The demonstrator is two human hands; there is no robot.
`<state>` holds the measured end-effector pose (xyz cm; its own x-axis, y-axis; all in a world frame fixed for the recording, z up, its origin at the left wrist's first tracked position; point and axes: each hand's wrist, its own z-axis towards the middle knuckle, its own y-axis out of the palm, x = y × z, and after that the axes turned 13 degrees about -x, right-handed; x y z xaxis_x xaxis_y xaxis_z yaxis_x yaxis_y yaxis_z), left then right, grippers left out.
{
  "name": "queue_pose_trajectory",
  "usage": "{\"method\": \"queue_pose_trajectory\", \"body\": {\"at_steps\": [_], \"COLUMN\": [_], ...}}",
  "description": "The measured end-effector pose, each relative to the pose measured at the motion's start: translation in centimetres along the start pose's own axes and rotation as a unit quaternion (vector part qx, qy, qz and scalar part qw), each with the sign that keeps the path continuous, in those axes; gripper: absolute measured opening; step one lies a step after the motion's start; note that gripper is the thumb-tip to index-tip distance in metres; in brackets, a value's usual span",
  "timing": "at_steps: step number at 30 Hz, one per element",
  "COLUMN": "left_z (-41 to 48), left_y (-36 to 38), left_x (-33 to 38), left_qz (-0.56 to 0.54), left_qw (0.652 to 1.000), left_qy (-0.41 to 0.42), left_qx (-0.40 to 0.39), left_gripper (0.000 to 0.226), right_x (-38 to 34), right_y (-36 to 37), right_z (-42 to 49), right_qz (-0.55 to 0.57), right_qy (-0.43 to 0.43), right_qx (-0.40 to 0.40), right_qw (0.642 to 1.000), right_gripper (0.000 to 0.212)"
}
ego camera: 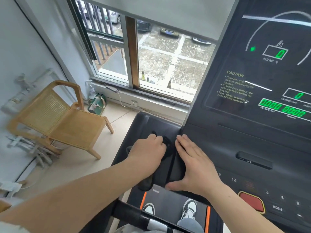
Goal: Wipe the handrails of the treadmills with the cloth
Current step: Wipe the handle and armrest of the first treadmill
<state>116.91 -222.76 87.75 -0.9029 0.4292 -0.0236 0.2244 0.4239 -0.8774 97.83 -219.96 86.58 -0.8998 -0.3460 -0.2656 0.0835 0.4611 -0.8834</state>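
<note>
Handrail [151, 221]: nearest item, dark bar with a pale band, crossing the bottom edge of the view below both forearms; long axis runs left-high to right-low. Shoes and orange-edged belt visible beyond it.

Cloth [146, 183]: dark, hard to separate from the dark plastic; a fold appears to hang below the left palm at the near edge of the console's left wing. Exact extent not discernible.

Left hand [148, 152]: closed into a loose fist, knuckles up, pressing down on the cloth on the left wing of the treadmill console [218, 148].

Right hand [193, 162]: open, flat, fingers together and pointing away, thumb spread toward the body; holding nothing, resting just beside the left hand.

Key relation, as a judgement: rail lies behind and below the cloth-bearing left hand, toward the body; left hand nearer to it, wipe best run along the bar's length.

Wooden chair [67, 118]: far left, on the floor, well apart.
</note>
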Motion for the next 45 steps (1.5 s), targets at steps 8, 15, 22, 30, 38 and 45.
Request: {"method": "queue_pose_trajectory", "body": {"at_steps": [8,15,22,30,38,45], "left_z": [0.8,0.9,-2.2,0.2,6.0,4.0], "left_y": [-1.3,-2.7,-2.6,3.4,1.8,2.0], "left_x": [0.3,-0.4,-2.8,1.6,-2.5,1.6], "left_qz": [0.005,-0.542,-0.612,-0.127,-0.084,-0.214], "left_qw": [0.999,0.825,0.782,0.988,0.981,0.956], "left_qy": [0.002,-0.136,-0.122,0.0,-0.042,-0.096], "left_qx": [-0.043,-0.084,-0.005,0.088,0.167,0.177], "left_gripper": [0.024,0.017,0.021,0.062,0.044,0.034], "right_x": [-0.3,-0.5,-1.2,-0.2,-0.3,-0.5], "right_y": [-0.2,-0.5,-2.0,-3.5,-3.4,-2.9], "right_z": [0.0,-0.3,-0.2,1.7,1.8,0.4], "right_qz": [-0.018,0.003,-0.034,-0.031,-0.021,0.008], "right_qy": [0.001,0.008,0.007,0.035,0.038,0.06], "right_qx": [-0.006,-0.013,-0.022,-0.037,-0.048,-0.014], "right_qw": [1.0,1.0,0.999,0.998,0.998,0.998], "right_gripper": [0.146,0.149,0.154,0.167,0.167,0.163]}}
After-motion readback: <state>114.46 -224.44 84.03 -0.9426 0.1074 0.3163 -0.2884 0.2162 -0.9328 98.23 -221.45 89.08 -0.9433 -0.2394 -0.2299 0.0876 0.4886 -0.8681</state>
